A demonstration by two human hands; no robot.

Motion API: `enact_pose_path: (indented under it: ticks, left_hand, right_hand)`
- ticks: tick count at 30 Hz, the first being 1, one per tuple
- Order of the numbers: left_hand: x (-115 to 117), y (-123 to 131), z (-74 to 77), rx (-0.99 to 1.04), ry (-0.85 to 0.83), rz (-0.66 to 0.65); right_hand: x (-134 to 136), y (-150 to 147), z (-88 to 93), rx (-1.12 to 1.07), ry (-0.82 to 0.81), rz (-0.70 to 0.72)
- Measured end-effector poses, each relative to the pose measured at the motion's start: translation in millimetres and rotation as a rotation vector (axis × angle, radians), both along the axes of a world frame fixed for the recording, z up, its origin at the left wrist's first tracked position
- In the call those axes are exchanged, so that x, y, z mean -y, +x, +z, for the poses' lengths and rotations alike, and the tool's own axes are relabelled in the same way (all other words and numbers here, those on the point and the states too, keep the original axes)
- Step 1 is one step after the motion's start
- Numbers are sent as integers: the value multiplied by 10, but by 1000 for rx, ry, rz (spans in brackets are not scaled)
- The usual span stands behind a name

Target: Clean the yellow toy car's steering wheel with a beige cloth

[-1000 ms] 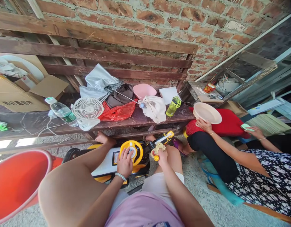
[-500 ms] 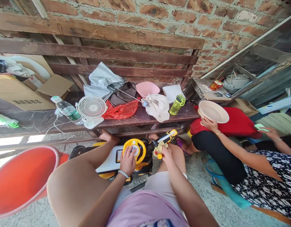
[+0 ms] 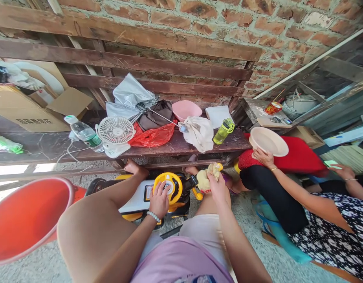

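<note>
My left hand (image 3: 159, 202) lies on the yellow steering wheel (image 3: 179, 181) of a toy ride-on vehicle, its fingers stretched over the hub. The vehicle's white and yellow body (image 3: 133, 199) sits between my legs. In my right hand (image 3: 219, 188), a bunched pale yellow cloth (image 3: 204, 180) is gripped against the vehicle's black and yellow arm, to the right of the wheel. The cloth covers most of that arm. A yellow knobbed lever (image 3: 197, 194) shows just below the cloth.
The wooden bench (image 3: 181, 142) ahead carries a fan (image 3: 116, 131), a water bottle (image 3: 84, 133), a silver umbrella (image 3: 131, 92), a red bag (image 3: 154, 135) and a green bottle (image 3: 223, 131). A red tub (image 3: 28, 216) stands left. At right, a seated person's hand (image 3: 264, 157) touches a beige basin (image 3: 270, 140).
My right hand has moved forward and to the right with the cloth, which now spreads over the vehicle's arm. My left hand stays on the steering wheel.
</note>
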State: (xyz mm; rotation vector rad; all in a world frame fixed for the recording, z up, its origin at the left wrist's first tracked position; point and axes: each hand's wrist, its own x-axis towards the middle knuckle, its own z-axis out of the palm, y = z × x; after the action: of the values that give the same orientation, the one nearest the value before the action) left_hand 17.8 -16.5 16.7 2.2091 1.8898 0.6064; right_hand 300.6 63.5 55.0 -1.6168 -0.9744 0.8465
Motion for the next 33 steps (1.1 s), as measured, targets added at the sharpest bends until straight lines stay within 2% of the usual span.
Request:
enact_pose_path:
  ticks: [4, 6, 9, 11, 13, 17, 20, 23, 26, 30, 33]
  left_hand:
    - [-3, 6, 28, 5, -13, -8]
    - [-3, 6, 38, 4, -19, -5]
    - [-1, 4, 33, 6, -22, -6]
    - [1, 1, 19, 0, -15, -4]
    - [2, -3, 4, -13, -5, -3]
    - [7, -23, -3, -29, 4, -31]
    - [17, -43, 4, -30, 8, -42]
    - [24, -52, -4, -32, 11, -47]
    - [23, -42, -23, -35, 16, -38]
    - [9, -20, -36, -23, 26, -3]
    - [-1, -20, -34, -12, 30, 8]
  right_hand:
    - [-100, -187, 167, 502, 26, 473]
    - [-214, -251, 205, 675, -32, 611]
    - [-431, -277, 252, 805, -128, 739]
    - [-546, -274, 254, 884, -185, 727]
    - [-602, -266, 210, 989, -217, 640]
    - [-592, -146, 28, 1171, -115, 521]
    - [-626, 177, -83, 1215, -74, 454]
    - [-738, 622, -120, 1223, -188, 275]
    - [-824, 875, -113, 1209, -207, 275]
    - [-786, 708, -110, 1141, -268, 221]
    - [-655, 449, -98, 1086, -250, 302]
